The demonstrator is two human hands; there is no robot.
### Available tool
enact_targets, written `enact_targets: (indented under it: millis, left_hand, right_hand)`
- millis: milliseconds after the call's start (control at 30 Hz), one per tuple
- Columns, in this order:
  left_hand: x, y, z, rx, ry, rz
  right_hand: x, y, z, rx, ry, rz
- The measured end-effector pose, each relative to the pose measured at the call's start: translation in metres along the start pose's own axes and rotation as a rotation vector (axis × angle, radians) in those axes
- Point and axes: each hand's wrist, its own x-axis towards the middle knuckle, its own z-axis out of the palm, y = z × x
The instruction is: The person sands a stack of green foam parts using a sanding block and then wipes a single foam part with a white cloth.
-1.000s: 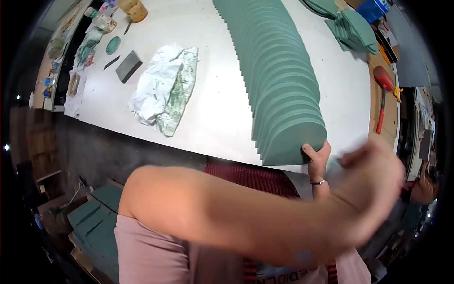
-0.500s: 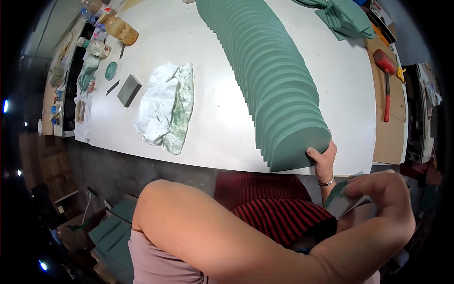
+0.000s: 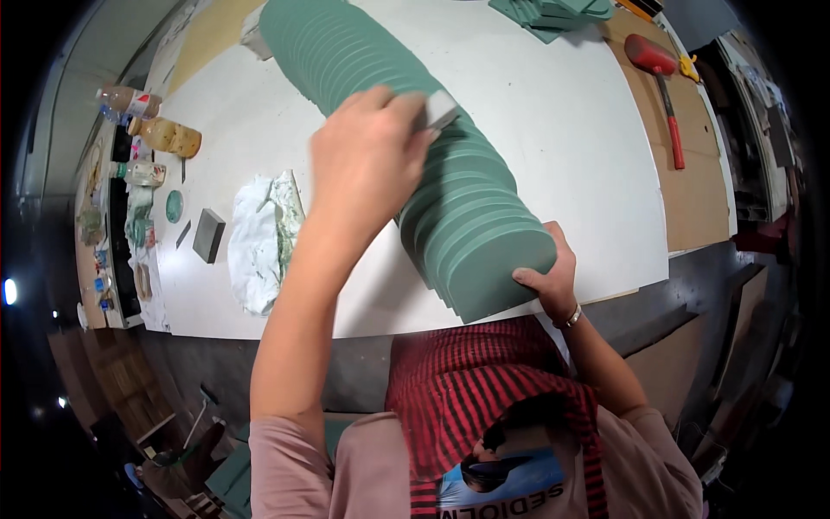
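Note:
A long row of overlapping green round-ended sheets point(image 3: 497, 268) runs from the table's front edge toward the far left. My right hand point(image 3: 552, 275) grips the nearest sheets at their right edge, thumb on the top face and fingers underneath. Above the middle of the row, my left hand point(image 3: 372, 143) is closed around a pale grey block point(image 3: 439, 111); motion blurs the fingers a little. Whether the block touches the sheets I cannot tell. A crumpled white cloth point(image 3: 255, 242) with green stains lies left of the row.
On the left stand several bottles point(image 3: 169, 137), beside a dark grey block point(image 3: 208, 235) and a round green lid-like disc point(image 3: 175, 207). A red mallet point(image 3: 653, 56) lies on brown board point(image 3: 696, 173) at right. More green sheets point(image 3: 553, 16) are piled at the back.
My left hand has swung from beside my right forearm out over the middle of the row, carrying the pale block. My right hand stays on the near end. The view has shifted.

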Motion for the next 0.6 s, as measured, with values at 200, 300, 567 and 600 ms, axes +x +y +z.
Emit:
enact_targets:
  millis: [200, 300, 567, 600]
  left_hand:
    - [-0.007, -0.018, 0.02, 0.042, -0.005, 0.036]
    - [-0.057, -0.056, 0.013, -0.097, -0.071, -0.18]
    - [-0.008, -0.005, 0.028, -0.253, 0.098, -0.12]
    - [-0.015, -0.006, 0.033, -0.179, 0.152, -0.094]
  right_hand:
    - [-0.002, 0.008, -0.003, -0.044, 0.019, -0.065]
    - [0.0, 0.01, -0.007, -0.144, 0.039, -0.112]
    - [0.003, 0.003, -0.003, -0.15, -0.004, -0.15]
    - [0.003, 0.003, -0.005, -0.163, -0.001, -0.156]
